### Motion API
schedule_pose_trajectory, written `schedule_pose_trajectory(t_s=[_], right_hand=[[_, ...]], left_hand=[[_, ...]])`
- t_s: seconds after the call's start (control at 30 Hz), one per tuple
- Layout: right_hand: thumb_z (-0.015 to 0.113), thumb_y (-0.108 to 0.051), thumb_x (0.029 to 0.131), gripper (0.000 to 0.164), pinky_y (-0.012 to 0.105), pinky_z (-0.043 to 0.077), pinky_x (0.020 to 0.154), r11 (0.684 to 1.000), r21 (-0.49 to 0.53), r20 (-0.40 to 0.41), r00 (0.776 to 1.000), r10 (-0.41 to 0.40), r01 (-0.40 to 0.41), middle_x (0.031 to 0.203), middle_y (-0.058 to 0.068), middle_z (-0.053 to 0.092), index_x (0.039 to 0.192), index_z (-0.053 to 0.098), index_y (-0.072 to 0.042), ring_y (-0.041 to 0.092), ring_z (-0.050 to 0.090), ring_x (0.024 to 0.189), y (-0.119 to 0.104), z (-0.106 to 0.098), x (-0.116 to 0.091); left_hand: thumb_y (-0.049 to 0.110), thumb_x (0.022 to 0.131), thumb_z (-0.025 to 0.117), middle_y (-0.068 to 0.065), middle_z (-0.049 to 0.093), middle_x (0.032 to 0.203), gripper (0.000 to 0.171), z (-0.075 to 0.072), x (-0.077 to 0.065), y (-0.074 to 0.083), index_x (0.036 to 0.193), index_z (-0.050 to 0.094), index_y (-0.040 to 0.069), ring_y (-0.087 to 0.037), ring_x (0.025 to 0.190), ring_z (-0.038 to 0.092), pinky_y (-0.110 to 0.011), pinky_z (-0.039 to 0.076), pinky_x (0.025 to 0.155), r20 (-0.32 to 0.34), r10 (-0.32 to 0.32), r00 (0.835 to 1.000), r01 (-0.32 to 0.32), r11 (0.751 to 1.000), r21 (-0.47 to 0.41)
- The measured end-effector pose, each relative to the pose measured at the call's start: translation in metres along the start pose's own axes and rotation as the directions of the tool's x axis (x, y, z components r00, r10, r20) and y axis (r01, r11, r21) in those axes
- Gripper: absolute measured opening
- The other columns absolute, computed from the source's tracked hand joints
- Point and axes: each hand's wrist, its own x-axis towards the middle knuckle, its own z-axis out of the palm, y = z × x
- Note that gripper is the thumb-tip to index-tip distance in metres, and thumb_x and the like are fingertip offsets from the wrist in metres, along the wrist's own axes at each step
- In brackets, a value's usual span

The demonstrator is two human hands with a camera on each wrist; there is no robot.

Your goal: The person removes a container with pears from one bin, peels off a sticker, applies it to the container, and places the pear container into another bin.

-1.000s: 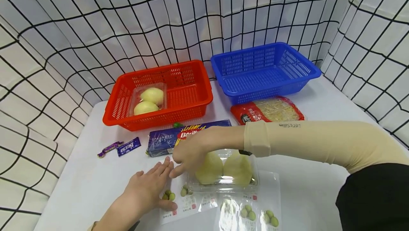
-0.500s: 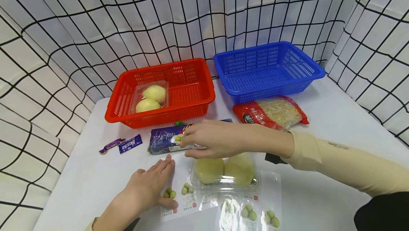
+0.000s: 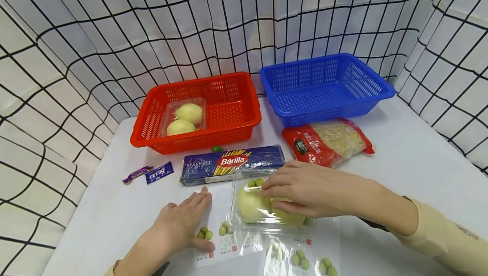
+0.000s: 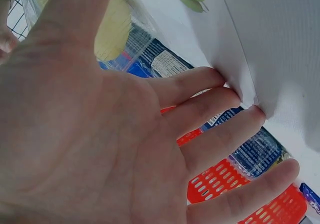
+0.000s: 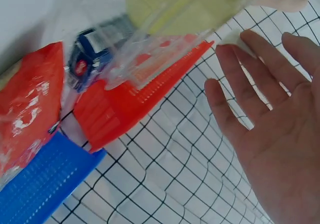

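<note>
My right hand (image 3: pixel 312 189) is above a clear plastic box (image 3: pixel 233 221) with two pale yellow fruits (image 3: pixel 249 210) inside. A small sticker (image 3: pixel 254 183) printed with green fruits is held at its fingertips, also a pale piece (image 5: pixel 236 38) in the right wrist view. How the thumb bears on it is hard to tell. Fingers spread and nearly straight, my left hand (image 3: pixel 177 227) rests on a white sticker sheet (image 3: pixel 207 259); its fingertips touch the paper in the left wrist view. A second, glossy sheet (image 3: pixel 284 259) lies partly under the box.
Behind the box lie a spaghetti pack (image 3: pixel 198 168) and a red noodle bag (image 3: pixel 312 151). A red basket (image 3: pixel 236 134) holds another fruit box (image 3: pixel 203 117); a blue basket (image 3: pixel 297 117) stands right of it. Two small sweets (image 3: pixel 159 173) lie left. Black netting surrounds the table.
My right hand has left the sheet near my left fingers, carrying the sticker up past the spaghetti pack, then right and down over the box. My left hand has stayed on the sheet.
</note>
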Motion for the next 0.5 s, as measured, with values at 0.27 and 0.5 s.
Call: schedule_pose_trajectory(t_s=[0.27,0.5], right_hand=[[0.052,-0.035,0.107,0.034,0.039,0.050,0.112,1.000,0.014,0.030,0.999,-0.015,0.014,0.135,-0.010,0.069,0.136,0.067,-0.023,0.012,0.063,0.128,0.0032,0.0050,-0.0065],[0.048,-0.044,0.108,0.037,0.043,0.049,0.114,0.988,0.135,0.137,0.989,0.051,-0.070,0.137,-0.012,0.068,0.139,0.062,-0.032,0.012,0.062,0.130,0.0035,0.0012,-0.0055]], left_hand=[[0.064,0.061,0.089,-0.012,0.037,0.166,0.119,-0.0027,-0.0026,0.0014,0.156,0.041,0.010,-0.036,0.149,0.045,-0.074,0.047,0.099,-0.018,-0.001,1.000,0.001,1.000,0.021],[0.059,0.058,0.093,-0.014,0.040,0.164,0.119,-0.0088,-0.0013,0.0061,0.153,0.043,0.007,-0.037,0.147,0.047,-0.070,0.051,0.096,0.019,0.022,1.000,-0.023,0.998,0.066]])
